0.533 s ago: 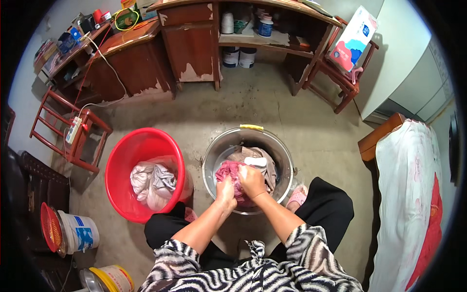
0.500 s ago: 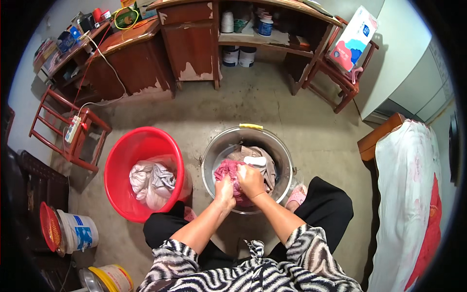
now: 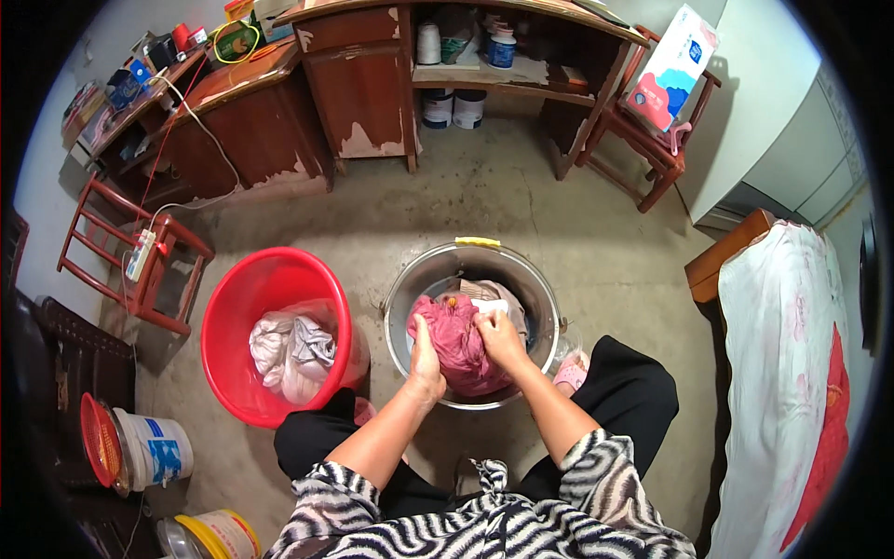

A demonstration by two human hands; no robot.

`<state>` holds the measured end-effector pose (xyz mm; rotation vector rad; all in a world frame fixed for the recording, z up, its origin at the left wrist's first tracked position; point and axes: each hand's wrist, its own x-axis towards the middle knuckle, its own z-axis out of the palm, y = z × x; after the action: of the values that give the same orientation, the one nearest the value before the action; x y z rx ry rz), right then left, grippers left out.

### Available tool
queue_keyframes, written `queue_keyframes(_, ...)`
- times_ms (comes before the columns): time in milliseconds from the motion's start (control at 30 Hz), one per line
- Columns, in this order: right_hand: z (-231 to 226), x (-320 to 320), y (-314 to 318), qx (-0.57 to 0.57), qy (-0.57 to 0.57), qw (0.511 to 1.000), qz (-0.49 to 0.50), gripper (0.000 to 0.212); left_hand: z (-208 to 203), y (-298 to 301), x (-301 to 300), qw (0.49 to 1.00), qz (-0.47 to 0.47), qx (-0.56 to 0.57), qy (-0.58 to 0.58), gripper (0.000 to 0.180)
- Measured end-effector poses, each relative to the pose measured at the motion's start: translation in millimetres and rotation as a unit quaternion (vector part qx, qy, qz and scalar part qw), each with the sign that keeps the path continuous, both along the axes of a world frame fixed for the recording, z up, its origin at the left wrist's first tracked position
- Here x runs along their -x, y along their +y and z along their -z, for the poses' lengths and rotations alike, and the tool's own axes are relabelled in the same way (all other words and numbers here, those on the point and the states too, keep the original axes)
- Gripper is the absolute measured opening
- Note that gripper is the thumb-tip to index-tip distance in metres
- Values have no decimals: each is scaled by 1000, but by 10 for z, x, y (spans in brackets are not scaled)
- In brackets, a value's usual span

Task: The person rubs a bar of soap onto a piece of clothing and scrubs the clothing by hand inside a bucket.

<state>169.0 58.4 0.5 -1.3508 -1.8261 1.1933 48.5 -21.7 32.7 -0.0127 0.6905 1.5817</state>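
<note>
A bunched pink cloth garment [image 3: 453, 337] is held over a round metal pot [image 3: 394, 307] that stands in front of me. My left hand [image 3: 426, 361] cups the garment's left side, thumb up, its other fingers mostly hidden by the fabric. On the opposite side my right hand [image 3: 501, 340] grips a fold with bent fingers. Behind the pink garment, inside the pot, lie beige clothes [image 3: 481, 291] and a small white item [image 3: 490, 306] partly covered by my right hand. A yellow grip [image 3: 478, 241] sits at the pot's far rim.
Left of the pot stands a red plastic tub [image 3: 222, 359] with pale wet-looking clothes [image 3: 291, 347]. A wooden chair [image 3: 163, 256] carries a power strip. Worn wooden desks [image 3: 358, 84] line the far side. A cloth-covered piece of furniture [image 3: 778, 373] is at right; buckets [image 3: 163, 449] are at left.
The pink garment, tightly bunched between both hands before, is now spread into a larger, looser bundle. My hands have moved apart, the right one outward to the right.
</note>
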Motion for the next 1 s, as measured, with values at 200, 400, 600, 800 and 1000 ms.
queue_keyframes(200, -425, 60, 49, -37, 9, 995, -90, 42, -35, -71, -51, 996, 6, 25, 88, 60)
queue_keyframes(400, -607, -51, 82, 65, 157, 976, -138, 22, 14, -83, 58, 998, -46, 34, 27, 44)
queue_keyframes(600, -608, 89, -135, 37, 211, 976, -43, 18, 64, -67, 61, 999, -23, 44, -19, 42)
queue_keyframes(800, -751, 506, -817, -176, 122, 954, -211, 15, 382, -169, 213, 998, 5, 57, -7, 33)
queue_keyframes(1000, -234, 402, -310, -281, -71, 955, -63, 26, 310, 1, -115, 978, -91, 158, 98, 20)
